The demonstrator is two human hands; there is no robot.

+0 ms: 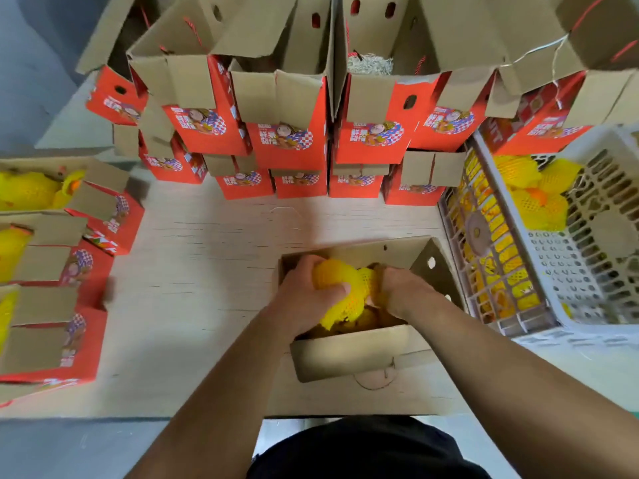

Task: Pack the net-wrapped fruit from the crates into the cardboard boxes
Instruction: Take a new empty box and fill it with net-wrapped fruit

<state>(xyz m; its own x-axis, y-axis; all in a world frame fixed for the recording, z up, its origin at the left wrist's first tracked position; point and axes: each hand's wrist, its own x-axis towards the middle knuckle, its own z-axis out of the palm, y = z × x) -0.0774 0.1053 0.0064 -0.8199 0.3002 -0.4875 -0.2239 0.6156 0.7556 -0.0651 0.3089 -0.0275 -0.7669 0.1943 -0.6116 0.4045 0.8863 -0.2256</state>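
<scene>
Matt brown cardboard box [349,357], yellow foam-net fruit wrap [340,288], white perforated plastic crate [560,271], pale wood-grain tabletop [207,257]

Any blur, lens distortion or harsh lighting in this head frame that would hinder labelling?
Head view: strong wide-angle bending at the edges; the red printed cardboard boxes on the left smear with blur, while the left hand, right hand and yellow net-wrapped fruit stay fairly sharp; lighting is soft and even, shadows faint, no glare.
</scene>
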